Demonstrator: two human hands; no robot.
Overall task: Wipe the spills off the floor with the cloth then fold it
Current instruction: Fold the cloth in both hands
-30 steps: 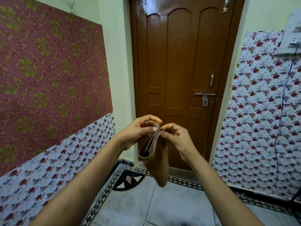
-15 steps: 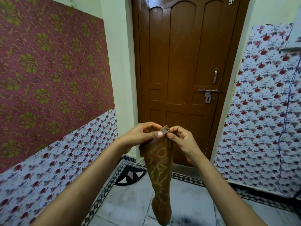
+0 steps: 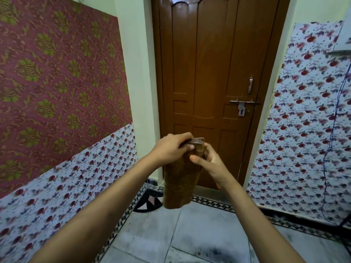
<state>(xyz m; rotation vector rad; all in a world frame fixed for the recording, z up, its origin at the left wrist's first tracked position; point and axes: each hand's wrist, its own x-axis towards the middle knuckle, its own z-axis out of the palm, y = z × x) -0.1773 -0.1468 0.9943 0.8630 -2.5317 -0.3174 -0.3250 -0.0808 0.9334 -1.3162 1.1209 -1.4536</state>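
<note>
A brown cloth (image 3: 179, 184) hangs folded in a short, thick strip in front of me, held up at chest height. My left hand (image 3: 171, 150) grips its top edge from the left, thumb on the near side. My right hand (image 3: 209, 164) holds the upper part from the right, its thumb pressed on the front of the cloth. The grey tiled floor (image 3: 199, 234) lies below, with dark smudges near the bottom edge of the view.
A shut brown wooden door (image 3: 212, 73) with a latch (image 3: 242, 107) stands straight ahead. Patterned walls close in on the left (image 3: 57, 92) and right (image 3: 303, 130). A blue cable (image 3: 330, 149) hangs down the right wall. A patterned border runs along the floor's edges.
The cloth hung long half a second ago; now it is doubled into a shorter, thicker strip. Both hands shifted from pinching the top corners to holding the folded top.
</note>
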